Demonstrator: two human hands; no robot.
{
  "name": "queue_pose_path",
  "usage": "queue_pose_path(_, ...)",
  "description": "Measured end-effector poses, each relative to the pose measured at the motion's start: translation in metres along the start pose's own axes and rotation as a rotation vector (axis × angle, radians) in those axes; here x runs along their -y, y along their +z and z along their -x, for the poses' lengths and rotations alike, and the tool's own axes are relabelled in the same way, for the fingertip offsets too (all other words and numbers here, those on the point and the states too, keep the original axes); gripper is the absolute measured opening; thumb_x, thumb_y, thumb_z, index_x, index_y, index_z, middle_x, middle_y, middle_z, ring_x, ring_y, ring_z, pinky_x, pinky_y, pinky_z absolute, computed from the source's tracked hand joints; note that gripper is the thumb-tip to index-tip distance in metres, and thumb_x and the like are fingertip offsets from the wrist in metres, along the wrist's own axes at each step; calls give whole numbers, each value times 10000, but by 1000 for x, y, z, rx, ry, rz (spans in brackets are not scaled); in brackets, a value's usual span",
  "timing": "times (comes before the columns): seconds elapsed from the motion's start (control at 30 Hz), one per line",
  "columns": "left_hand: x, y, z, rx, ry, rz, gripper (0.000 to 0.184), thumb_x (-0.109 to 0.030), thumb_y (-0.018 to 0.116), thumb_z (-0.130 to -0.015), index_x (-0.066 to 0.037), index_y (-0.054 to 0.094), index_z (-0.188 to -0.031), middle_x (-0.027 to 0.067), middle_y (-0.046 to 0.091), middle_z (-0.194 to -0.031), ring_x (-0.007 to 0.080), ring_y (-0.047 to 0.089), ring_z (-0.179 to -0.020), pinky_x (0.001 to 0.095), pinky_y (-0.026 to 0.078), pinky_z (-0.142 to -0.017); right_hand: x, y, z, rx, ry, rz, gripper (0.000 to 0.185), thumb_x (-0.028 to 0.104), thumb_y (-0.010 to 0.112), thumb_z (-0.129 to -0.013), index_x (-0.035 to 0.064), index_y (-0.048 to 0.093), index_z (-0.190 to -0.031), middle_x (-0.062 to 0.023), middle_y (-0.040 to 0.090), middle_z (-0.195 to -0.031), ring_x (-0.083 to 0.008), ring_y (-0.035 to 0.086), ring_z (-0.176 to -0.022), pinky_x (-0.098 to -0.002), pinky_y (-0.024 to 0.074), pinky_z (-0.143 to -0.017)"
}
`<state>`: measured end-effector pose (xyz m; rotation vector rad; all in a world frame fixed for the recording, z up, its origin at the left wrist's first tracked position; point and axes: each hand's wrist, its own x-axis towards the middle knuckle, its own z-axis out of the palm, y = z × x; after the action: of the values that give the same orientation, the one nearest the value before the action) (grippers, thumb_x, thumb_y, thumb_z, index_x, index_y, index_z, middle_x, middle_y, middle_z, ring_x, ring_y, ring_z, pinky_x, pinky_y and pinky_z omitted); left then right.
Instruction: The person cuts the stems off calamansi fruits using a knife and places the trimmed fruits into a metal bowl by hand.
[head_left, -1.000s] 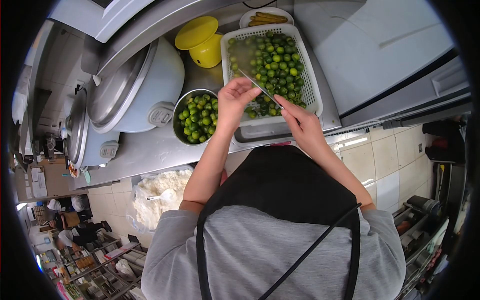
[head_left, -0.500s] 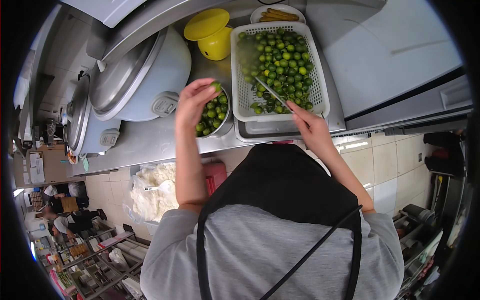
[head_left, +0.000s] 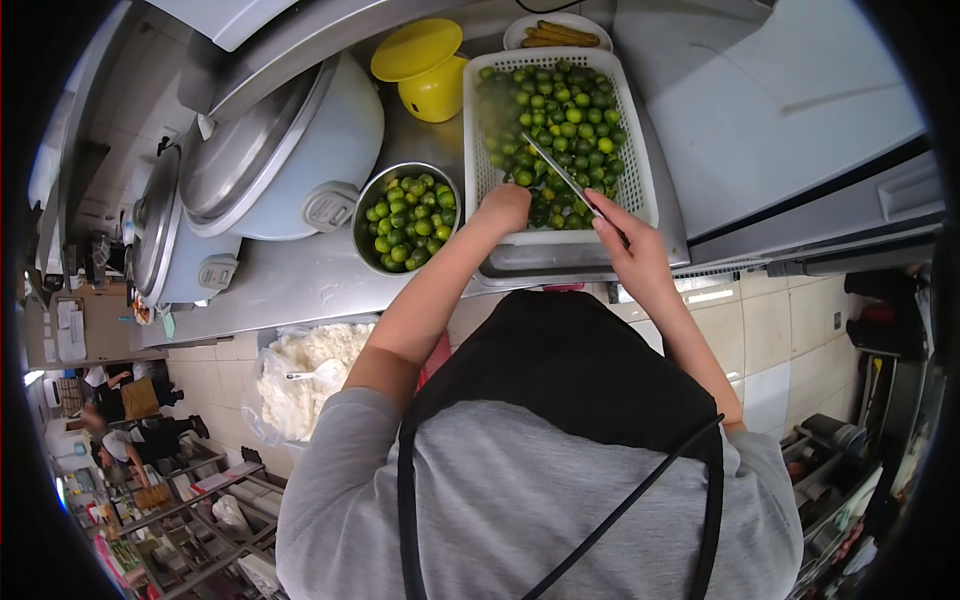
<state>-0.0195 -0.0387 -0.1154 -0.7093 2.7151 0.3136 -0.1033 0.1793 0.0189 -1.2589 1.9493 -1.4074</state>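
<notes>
Small green limes (head_left: 570, 128) fill much of a white perforated plastic basket (head_left: 650, 200). My right hand (head_left: 632, 243) grips a knife (head_left: 562, 172) by its handle, the blade slanting up and left over the limes. At the basket's near left corner, my left hand (head_left: 503, 209) reaches in among the limes with its fingers curled; whatever is in them is hidden. Left of that hand stands a round metal bowl (head_left: 357, 222) holding many more limes (head_left: 408, 222).
A yellow container (head_left: 425, 75) and a plate of brown sticks (head_left: 560, 32) are behind. Large rice cookers (head_left: 300, 150) stand left on the steel counter (head_left: 290, 275). Below sits a bag of white grains (head_left: 310, 375) with a scoop. Two people (head_left: 125, 440) are far left.
My left hand has moved right from above the metal bowl into the basket; the lime it held is no longer in sight. The knife in my right hand has shifted slightly.
</notes>
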Motion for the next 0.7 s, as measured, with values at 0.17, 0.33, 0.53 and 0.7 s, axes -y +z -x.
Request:
queue_pose_path(0.17, -8, -61, 46, -99, 69, 515, 310, -73, 665, -682, -20, 638, -986, 154, 634, -894, 233, 628, -832, 319, 505, -727, -2, -5, 6, -32, 30, -22, 309, 171, 515, -892, 105, 545, -1193, -165, 605, -1088, -260, 613, -950, -298, 460, -796)
queue_pose_path(0.33, -14, -97, 93, -260, 78, 1424, 308, 27, 620, -738, -24, 611, -1041, 39, 616, -884, 131, 613, -815, 268, 497, -705, -4, 3, 11, -60, -58, -79, 315, 163, 502, -900, 88, 535, -1205, -176, 607, -1080, -253, 611, -944, -288, 450, -806)
queue_pose_path(0.53, -23, -100, 106, -463, 130, 1814, 243, 7, 591, -817, 14, 570, -1059, 68, 615, -933, 150, 597, -884, 315, 496, -843, 7, 11, 13, 69, 13, -77, 325, 169, 507, -899, 90, 529, -1213, -191, 601, -1082, -273, 607, -958, -293, 447, -819)
queue_pose_path(0.7, -28, -99, 104, -530, 149, 1880, 173, -10, 592, -823, 10, 560, -992, 74, 612, -943, 146, 597, -875, 320, 492, -846, 3, 17, 12, 11, -88, -47, 325, 176, 516, -895, 95, 534, -1210, -188, 616, -1021, -270, 610, -844, -299, 456, -760)
